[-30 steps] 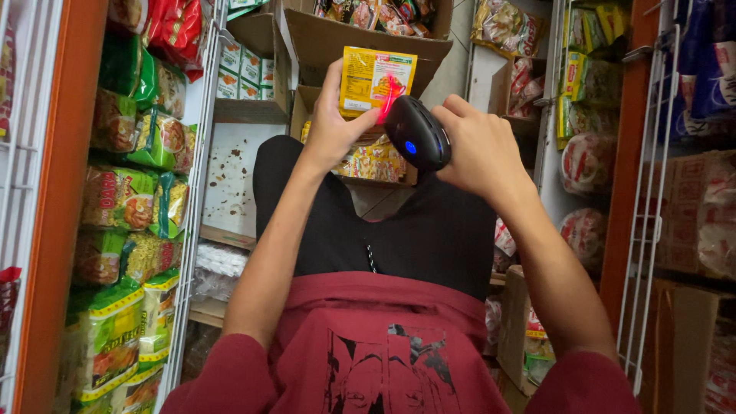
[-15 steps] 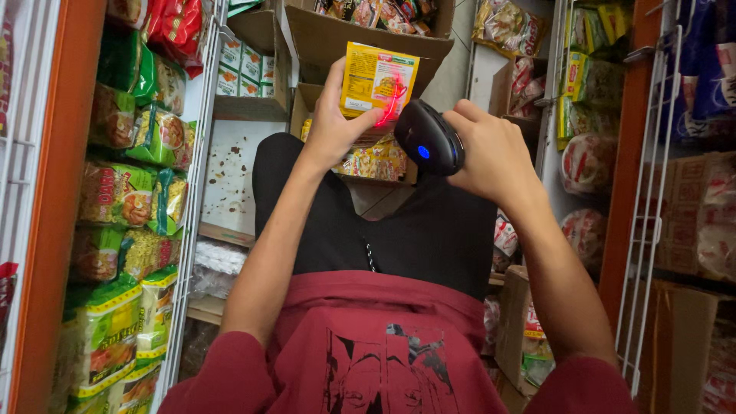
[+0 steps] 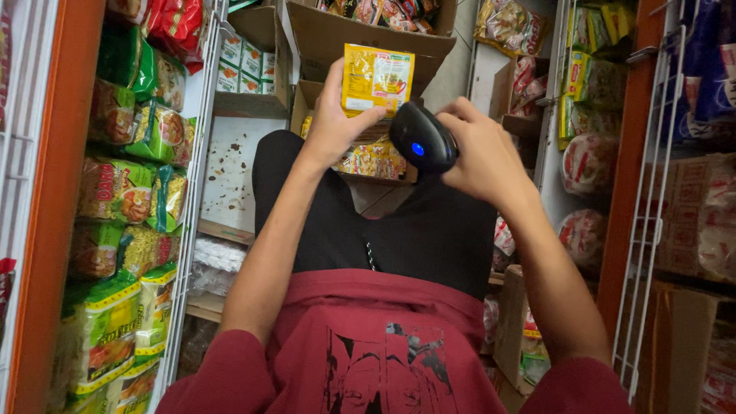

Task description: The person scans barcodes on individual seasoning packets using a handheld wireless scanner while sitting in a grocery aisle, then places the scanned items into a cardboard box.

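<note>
Head view, looking down past a dark red shirt [image 3: 383,345] and black trousers [image 3: 383,222] into a narrow shop aisle. Left hand [image 3: 337,123] holds a small yellow packet [image 3: 377,78] upright, above an open cardboard box [image 3: 360,161] that carries more yellow packets; thumb lies across the packet's lower front edge, remaining fingers sit behind it, so the grip is a pinch closed on the packet. Right hand [image 3: 483,157] wraps a black handheld scanner [image 3: 420,138], fingers curled tight round its body, a blue light showing on its top; the scanner's nose sits just beside the packet's lower right corner, nearly touching. Judgement on doing this well: keep the packet flat and steady, keep the thumb off the printed code, and tip the scanner nose square at the face that bears it, since from this close a slanted aim would likely miss; whether the code faces the scanner cannot be told. A second, larger cardboard box [image 3: 368,34] stands beyond with mixed packets. Shelves on the left [image 3: 123,199] hold green and yellow noodle packs; wire racks on the right [image 3: 652,192] hold bagged goods.
</note>
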